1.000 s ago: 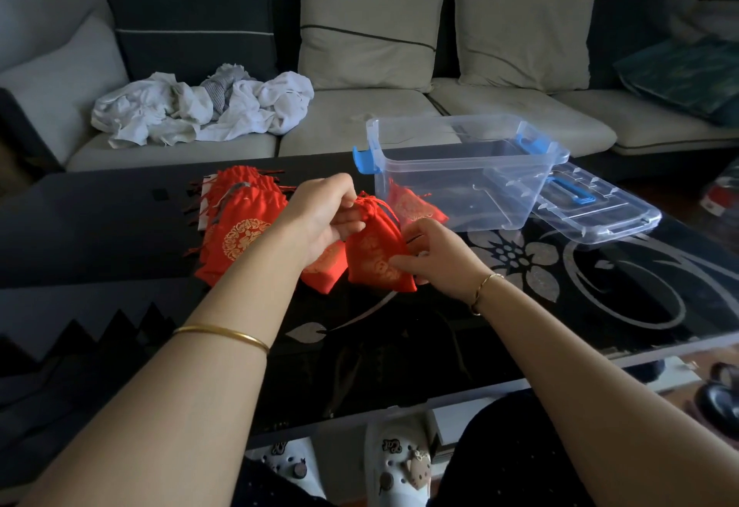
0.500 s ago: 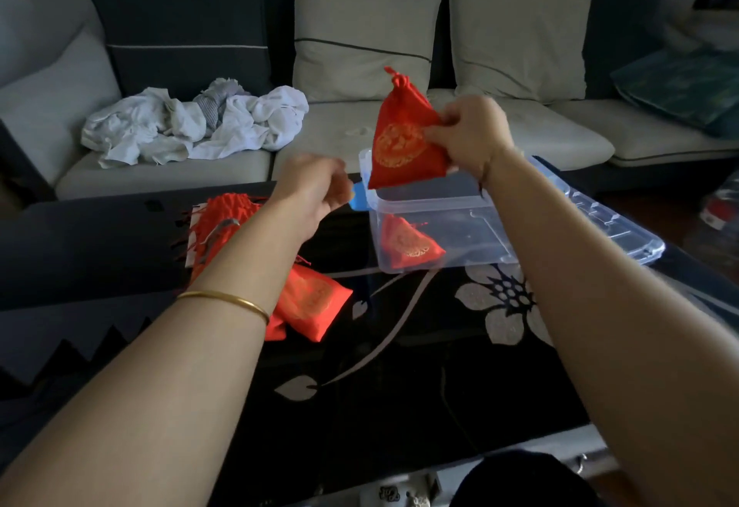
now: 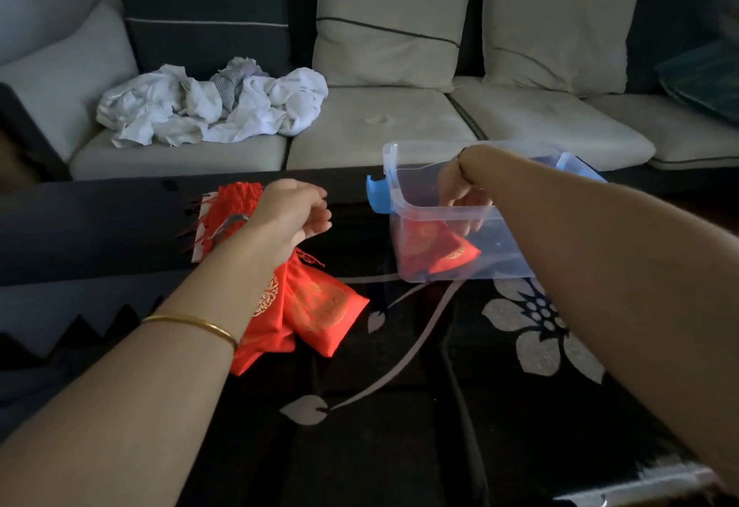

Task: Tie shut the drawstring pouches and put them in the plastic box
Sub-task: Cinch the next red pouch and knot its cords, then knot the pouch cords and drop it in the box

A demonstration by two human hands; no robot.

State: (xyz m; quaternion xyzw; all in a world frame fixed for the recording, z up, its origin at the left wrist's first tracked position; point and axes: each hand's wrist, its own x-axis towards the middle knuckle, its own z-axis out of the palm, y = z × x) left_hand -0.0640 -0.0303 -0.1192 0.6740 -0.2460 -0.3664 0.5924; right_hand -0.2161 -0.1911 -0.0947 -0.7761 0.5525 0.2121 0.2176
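1. Right hand (image 3: 464,194), centre-right of frame, is lowered inside the plastic box (image 3: 390,164). Its fingers (image 3: 470,218) point downward and are blurred through the clear wall, with the tips at the top edge of the boxed pouches (image 3: 436,252). I cannot tell whether they pinch the fabric or hang free of it.

2. Boxed pouches are red with gold print. They lie on the box floor in its left half, against the near wall. The count is unclear through the plastic.

3. Left hand (image 3: 292,212), centre-left, is held above the table. Its fingers are loosely curled toward the palm and grip nothing. A gold bangle (image 3: 192,324) sits on the forearm.

4. Loose pouches (image 3: 320,306): 2, red with gold print, lying side by side on the table below the left wrist and partly covered by the forearm. The gathered neck of 1 points toward the top of the frame.

5. Flat stack (image 3: 236,202) of further red pouches sits just beyond the left hand, with dark cords sticking out at its left edge.

6. The plastic box is clear and open-topped, with a blue latch (image 3: 378,194) on its left end. It stands on the table near the loose pouches, to their upper right.

7. Table (image 3: 420,446) is glossy black with a grey flower-and-vine pattern and fills the lower frame.

8. Sofa (image 3: 380,127) has pale seats and runs across the upper frame. Crumpled white clothing (image 3: 212,107) lies on its seat at upper left.
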